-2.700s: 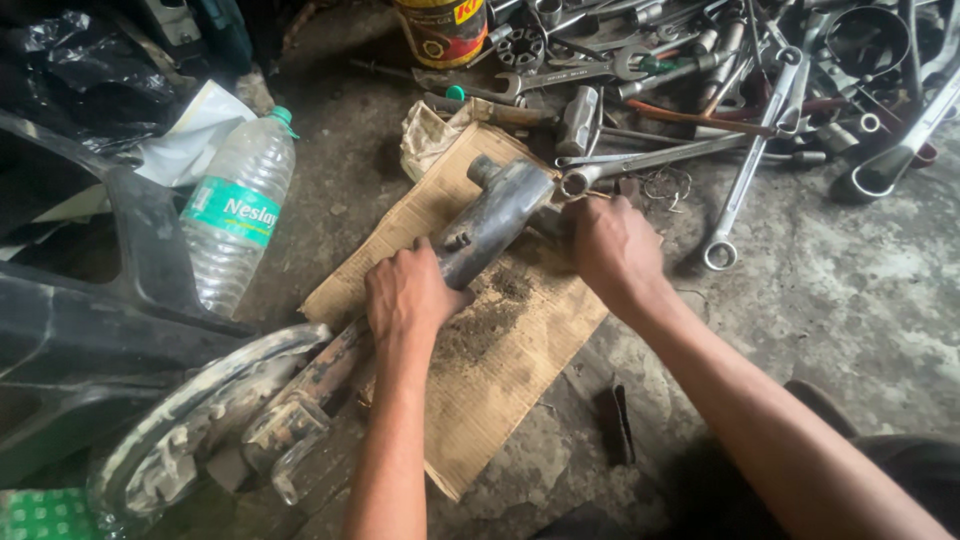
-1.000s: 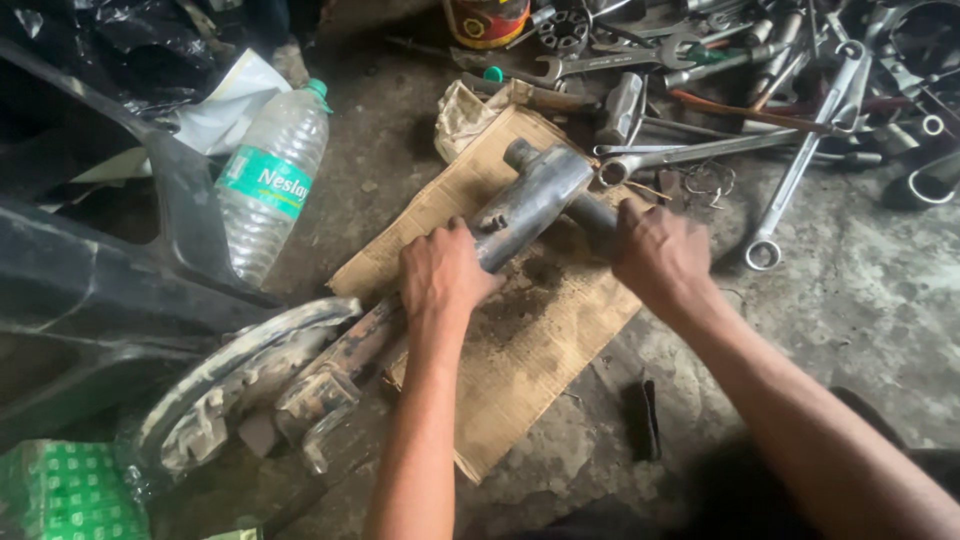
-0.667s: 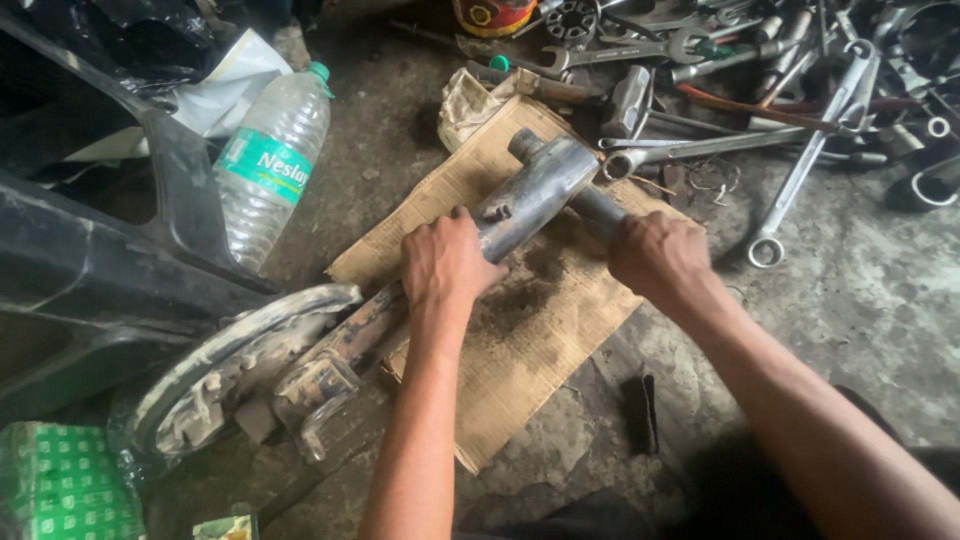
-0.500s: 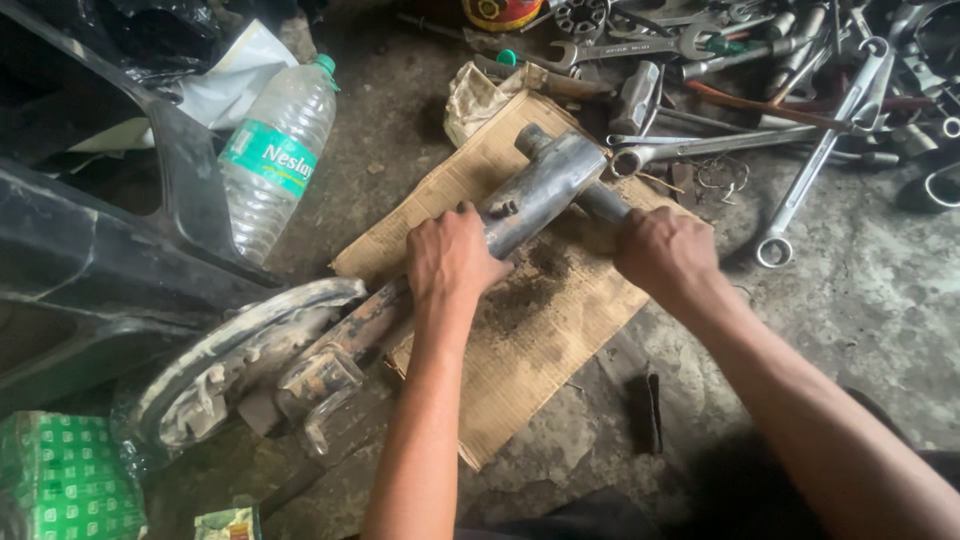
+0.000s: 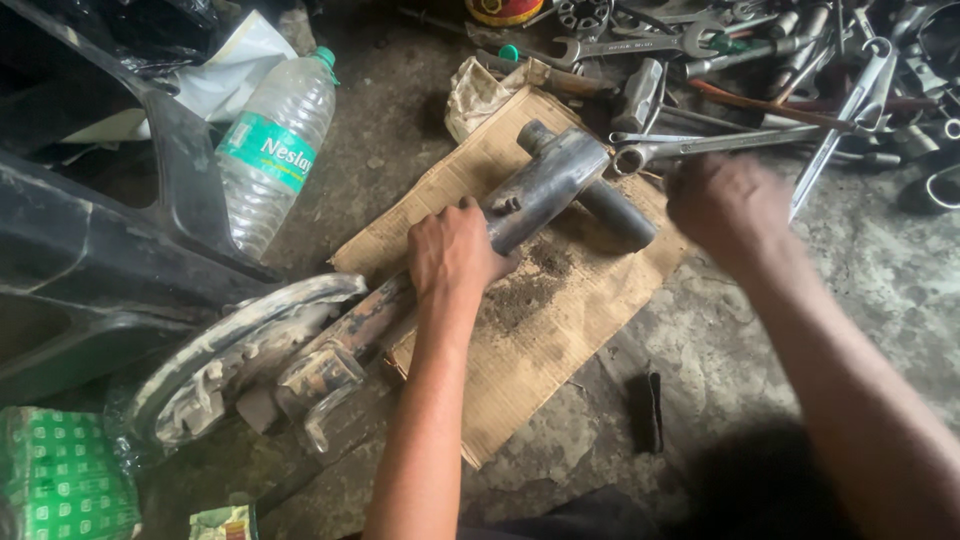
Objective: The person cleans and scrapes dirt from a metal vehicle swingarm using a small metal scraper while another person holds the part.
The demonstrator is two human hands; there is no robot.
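A dirty grey metal tube part [image 5: 545, 185] with a short side pipe lies across a sheet of brown cardboard [image 5: 560, 330] on the concrete floor. My left hand [image 5: 450, 255] is wrapped around the lower half of the tube. My right hand [image 5: 725, 205] is blurred, off the tube and to its right, close to a long spanner [image 5: 715, 145]; whether it holds anything cannot be made out. The tube's lower end runs into a muddy bracket and a curved mudguard [image 5: 235, 345].
A plastic water bottle [image 5: 270, 150] lies at the upper left beside a black plastic body panel [image 5: 110, 260]. A heap of spanners and sockets [image 5: 790, 50] fills the top right. A small black piece [image 5: 650, 410] lies on the floor; a green box [image 5: 60, 480] sits bottom left.
My right hand has let go of the tube's side pipe and moved right toward the spanners. The left hand keeps its grip. The view has shifted closer.
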